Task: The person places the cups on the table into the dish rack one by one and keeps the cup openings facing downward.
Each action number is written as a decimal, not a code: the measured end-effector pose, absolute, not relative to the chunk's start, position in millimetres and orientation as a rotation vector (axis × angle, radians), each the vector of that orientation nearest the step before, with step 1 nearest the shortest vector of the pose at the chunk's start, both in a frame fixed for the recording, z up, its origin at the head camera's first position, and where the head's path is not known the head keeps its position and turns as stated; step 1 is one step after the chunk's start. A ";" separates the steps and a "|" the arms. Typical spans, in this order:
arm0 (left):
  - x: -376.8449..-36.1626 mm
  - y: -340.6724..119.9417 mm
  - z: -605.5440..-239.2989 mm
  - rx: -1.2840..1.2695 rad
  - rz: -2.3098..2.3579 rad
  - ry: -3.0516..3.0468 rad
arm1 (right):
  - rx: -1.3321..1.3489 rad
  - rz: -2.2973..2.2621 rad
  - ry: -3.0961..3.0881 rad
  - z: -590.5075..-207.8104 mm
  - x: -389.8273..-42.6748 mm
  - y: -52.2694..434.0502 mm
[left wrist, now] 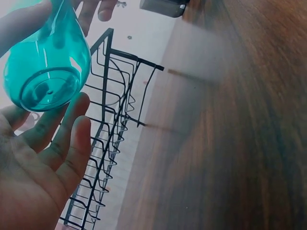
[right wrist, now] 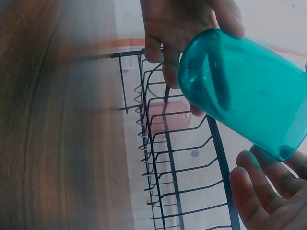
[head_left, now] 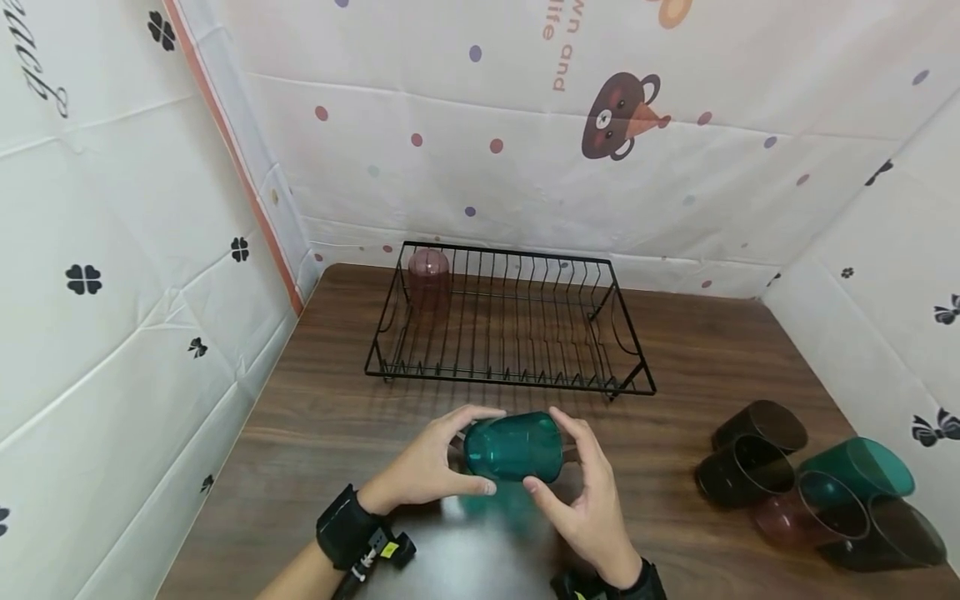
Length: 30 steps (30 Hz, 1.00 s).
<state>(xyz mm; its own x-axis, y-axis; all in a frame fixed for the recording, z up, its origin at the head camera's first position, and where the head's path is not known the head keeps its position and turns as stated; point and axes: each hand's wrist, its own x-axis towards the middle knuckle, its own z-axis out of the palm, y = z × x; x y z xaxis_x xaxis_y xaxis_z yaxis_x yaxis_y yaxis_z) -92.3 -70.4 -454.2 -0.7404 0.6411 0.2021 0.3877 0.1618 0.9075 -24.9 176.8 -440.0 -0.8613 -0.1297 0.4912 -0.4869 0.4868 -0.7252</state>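
Observation:
A clear teal cup [head_left: 513, 446] lies on its side in the air just above the brown table [head_left: 322, 417], in front of a black wire dish rack [head_left: 510, 321]. My left hand [head_left: 471, 452] grips its closed base end, thumb below and fingers over the top. My right hand [head_left: 558, 457] grips the open rim end the same way. In the left wrist view the teal cup [left wrist: 45, 67] shows its base above my left fingers [left wrist: 72, 139]. The right wrist view has the teal cup [right wrist: 244, 91] between the left hand [right wrist: 182, 28] and my right fingers [right wrist: 256, 191].
A pink cup [head_left: 428, 271] stands upside down in the rack's back left corner. Several cups, dark, pink and teal [head_left: 817, 492], lie in a heap at the table's right front. Patterned cloth walls [head_left: 112, 292] close in the table on three sides.

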 end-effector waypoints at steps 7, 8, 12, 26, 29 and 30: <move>-94.6 -70.9 -457.6 1.007 1.633 2.210 | 0.520 1.346 -2.361 -443.6 -26.7 178.1; -94.8 -71.1 -458.2 1.009 1.636 2.211 | 0.522 1.351 -2.360 -444.1 -26.9 178.3; -95.5 -71.7 -459.2 1.000 1.637 2.230 | 0.534 1.373 -2.356 -446.1 -27.9 180.0; -94.9 -74.5 -460.8 1.008 1.659 2.282 | 0.632 1.439 -2.304 -455.1 -30.6 186.0; -95.4 -74.8 -459.9 1.012 1.665 2.278 | 0.648 1.443 -2.282 -457.8 -31.4 186.3; -95.6 -74.9 -459.7 1.016 1.665 2.276 | 0.652 1.445 -2.277 -458.5 -31.7 186.2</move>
